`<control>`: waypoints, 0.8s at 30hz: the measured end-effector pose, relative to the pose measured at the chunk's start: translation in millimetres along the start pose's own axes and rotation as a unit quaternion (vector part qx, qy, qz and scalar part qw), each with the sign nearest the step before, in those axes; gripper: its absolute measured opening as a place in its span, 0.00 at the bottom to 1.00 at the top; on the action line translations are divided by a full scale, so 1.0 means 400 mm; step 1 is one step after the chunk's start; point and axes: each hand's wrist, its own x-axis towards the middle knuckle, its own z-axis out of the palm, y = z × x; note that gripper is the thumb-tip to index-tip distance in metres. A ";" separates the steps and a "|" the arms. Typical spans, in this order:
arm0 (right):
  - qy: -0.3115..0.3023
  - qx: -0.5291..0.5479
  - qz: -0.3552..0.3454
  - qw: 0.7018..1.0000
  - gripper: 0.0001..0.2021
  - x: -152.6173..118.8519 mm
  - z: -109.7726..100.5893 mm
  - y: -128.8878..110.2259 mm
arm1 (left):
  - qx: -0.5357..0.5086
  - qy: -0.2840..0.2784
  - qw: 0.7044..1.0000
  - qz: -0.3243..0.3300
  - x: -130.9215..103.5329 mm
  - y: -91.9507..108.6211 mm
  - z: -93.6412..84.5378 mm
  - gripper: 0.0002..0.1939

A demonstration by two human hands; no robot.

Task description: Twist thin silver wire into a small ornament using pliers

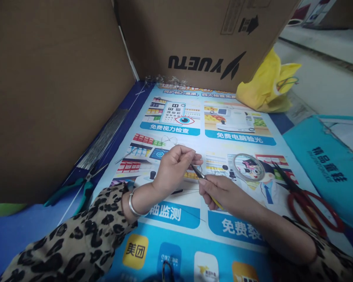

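Note:
Above the middle of a printed poster (176,231), my two hands are close together. My left hand (176,164) has its fingers pinched together, and what they grip is too small to make out. A pair of yellow-handled pliers (197,171) is in my right hand (220,192), its fingers wrapped round the handles. The plier tips point up and left, up to my left fingertips. Thin wire loops (170,140) lie on the poster just beyond my left hand.
Green-handled pliers (86,184) and a bundle of thin rods (104,137) lie left. On the right are red-handled scissors (314,207), a tape roll (249,167), a turquoise box (326,168) and a yellow bag (264,88). Cardboard (194,35) stands at the back and left.

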 end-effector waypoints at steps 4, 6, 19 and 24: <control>-0.005 0.006 0.010 1.000 0.20 0.000 -0.007 -0.003 | 0.004 -0.011 1.000 0.001 0.003 0.001 -0.003 0.08; -0.014 0.008 0.014 1.000 0.21 -0.003 -0.012 -0.008 | 0.001 0.006 1.000 0.011 0.006 0.002 -0.005 0.08; -0.028 0.005 0.012 1.000 0.22 -0.004 -0.009 -0.017 | -0.029 0.023 0.999 0.028 0.006 -0.010 0.002 0.08; -0.025 -0.002 0.009 1.000 0.21 -0.005 -0.008 -0.018 | -0.017 0.023 0.999 0.031 0.006 -0.011 0.001 0.08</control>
